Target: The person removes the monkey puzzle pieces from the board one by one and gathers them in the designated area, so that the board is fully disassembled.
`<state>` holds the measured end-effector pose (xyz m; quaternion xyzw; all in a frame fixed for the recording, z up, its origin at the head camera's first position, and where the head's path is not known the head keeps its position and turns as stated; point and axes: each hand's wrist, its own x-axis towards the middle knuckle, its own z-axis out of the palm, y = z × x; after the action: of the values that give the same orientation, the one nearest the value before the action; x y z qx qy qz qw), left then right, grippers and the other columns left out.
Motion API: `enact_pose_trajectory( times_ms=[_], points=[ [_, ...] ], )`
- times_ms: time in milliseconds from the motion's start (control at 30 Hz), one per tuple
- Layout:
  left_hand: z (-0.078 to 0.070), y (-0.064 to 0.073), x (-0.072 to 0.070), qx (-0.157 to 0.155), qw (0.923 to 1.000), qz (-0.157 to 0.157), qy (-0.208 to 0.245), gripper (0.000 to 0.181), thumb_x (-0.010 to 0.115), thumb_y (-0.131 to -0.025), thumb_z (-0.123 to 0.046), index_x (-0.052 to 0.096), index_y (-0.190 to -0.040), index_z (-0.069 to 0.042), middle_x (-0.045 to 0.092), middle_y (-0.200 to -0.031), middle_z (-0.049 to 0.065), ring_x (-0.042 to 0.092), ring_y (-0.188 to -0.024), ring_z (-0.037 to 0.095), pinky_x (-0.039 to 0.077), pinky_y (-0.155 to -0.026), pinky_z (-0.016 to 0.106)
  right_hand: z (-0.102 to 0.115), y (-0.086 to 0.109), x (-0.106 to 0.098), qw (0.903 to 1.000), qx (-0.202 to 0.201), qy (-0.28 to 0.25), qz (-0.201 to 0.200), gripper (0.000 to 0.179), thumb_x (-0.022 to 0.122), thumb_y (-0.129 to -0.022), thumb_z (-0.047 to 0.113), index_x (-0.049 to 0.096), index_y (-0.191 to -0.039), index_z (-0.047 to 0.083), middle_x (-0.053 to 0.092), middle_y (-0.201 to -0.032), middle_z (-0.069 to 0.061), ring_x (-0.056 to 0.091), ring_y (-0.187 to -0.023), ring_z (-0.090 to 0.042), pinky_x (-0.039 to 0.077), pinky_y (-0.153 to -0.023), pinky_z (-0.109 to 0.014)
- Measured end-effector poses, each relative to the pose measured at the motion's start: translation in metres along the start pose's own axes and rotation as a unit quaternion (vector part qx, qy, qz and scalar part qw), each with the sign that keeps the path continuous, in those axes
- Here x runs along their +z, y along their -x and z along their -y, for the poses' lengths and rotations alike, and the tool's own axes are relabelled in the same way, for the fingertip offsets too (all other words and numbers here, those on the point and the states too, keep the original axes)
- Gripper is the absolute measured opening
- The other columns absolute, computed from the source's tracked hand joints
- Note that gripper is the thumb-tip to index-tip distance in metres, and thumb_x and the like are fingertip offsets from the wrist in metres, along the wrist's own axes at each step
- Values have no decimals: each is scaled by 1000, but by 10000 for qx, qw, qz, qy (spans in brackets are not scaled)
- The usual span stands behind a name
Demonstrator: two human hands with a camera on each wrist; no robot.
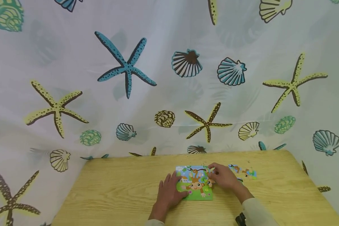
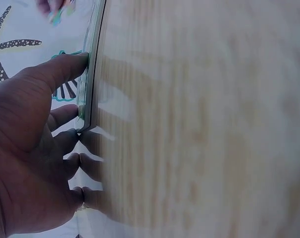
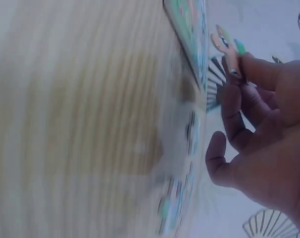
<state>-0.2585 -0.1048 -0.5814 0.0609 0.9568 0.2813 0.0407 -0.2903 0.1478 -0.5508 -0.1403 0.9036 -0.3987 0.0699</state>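
Observation:
A jigsaw puzzle board [image 1: 196,196] with a monkey picture lies flat on the wooden table. My left hand [image 1: 170,191] rests at its left side, fingers spread. In the left wrist view, the thumb [image 2: 68,69] touches the board's face and several fingertips reach the table past its corner. Over the board's right part, my right hand [image 1: 224,179] pinches a puzzle piece [image 3: 229,52] between thumb and fingers. The piece shows orange-brown with a bit of an eye, and it is held up off the board in the right wrist view.
Several loose puzzle pieces [image 1: 250,173] lie on the table right of the board, beyond my right hand. A dark object [image 1: 240,219] shows by the right sleeve. A white curtain [image 1: 164,78] printed with starfish and shells hangs behind the table [image 1: 115,188] and along its sides.

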Motion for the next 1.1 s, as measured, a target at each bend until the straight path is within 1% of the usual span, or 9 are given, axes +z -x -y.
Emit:
enact_pose_trajectory(
  times_ms=[133,200,267,400,667,767,867,1000,1100],
  points=[
    [1,0,-1,12,10000,-54,39,74,76,-77,-51,54,-136,-12,34,-156,14,26,-145,40,16,-115,67,-11,16,-11,9985,397,360,-90,23,62,-95,21,64,-116,12,66,-88,2,57,-71,-11,46,-62,-31],
    [3,0,-1,0,10000,-46,37,74,75,-77,-52,54,-136,-13,34,-156,14,26,-145,40,16,-115,67,-16,21,-12,9971,487,575,-138,21,63,-93,20,66,-113,12,66,-88,2,57,-73,-9,48,-64,-31],
    [3,0,-2,-16,10000,-50,44,74,76,-77,-51,54,-136,-12,34,-156,14,26,-145,40,16,-115,67,-20,24,-13,9960,493,731,-139,20,65,-91,18,68,-110,12,65,-87,3,57,-74,-9,49,-66,-31],
    [2,0,-2,-31,10000,-38,7,75,76,-77,-51,53,-137,-12,34,-156,14,27,-145,40,17,-115,67,-25,25,-12,9953,398,884,-85,19,68,-88,14,70,-106,10,64,-82,3,54,-69,-9,47,-64,-30],
    [3,-1,0,-57,9999,-108,-28,75,76,-77,-50,53,-138,-12,35,-156,13,27,-145,39,17,-116,66,-19,25,-5,9912,537,1181,-260,17,74,-84,17,71,-100,14,64,-94,0,60,-85,-13,53,-71,-35],
    [4,-1,1,-55,9999,-126,-10,76,76,-77,-50,52,-138,-11,36,-155,13,28,-145,39,17,-116,65,-14,23,0,9909,467,1221,-334,16,74,-84,15,71,-99,14,61,-93,0,57,-82,-13,50,-68,-34],
    [5,-1,0,-57,9999,-88,16,77,75,-77,-51,52,-138,-11,36,-155,13,28,-145,39,16,-116,64,-6,18,8,9923,276,1153,-346,14,69,-86,11,71,-99,14,60,-89,0,53,-77,-13,47,-65,-32],
    [7,-1,-3,13,10000,-2,87,75,73,-81,-50,49,-140,-11,36,-155,15,30,-144,38,19,-117,61,9,8,19,9938,-54,1100,-169,13,65,-88,11,70,-100,13,59,-89,-2,51,-76,-13,45,-65,-33],
    [8,-1,-8,22,9999,49,147,74,71,-83,-47,47,-141,-9,35,-155,16,32,-143,38,24,-118,57,17,1,27,9933,-286,1119,35,16,66,-90,14,69,-105,12,60,-95,-4,54,-82,-15,48,-69,-36]
  ],
)
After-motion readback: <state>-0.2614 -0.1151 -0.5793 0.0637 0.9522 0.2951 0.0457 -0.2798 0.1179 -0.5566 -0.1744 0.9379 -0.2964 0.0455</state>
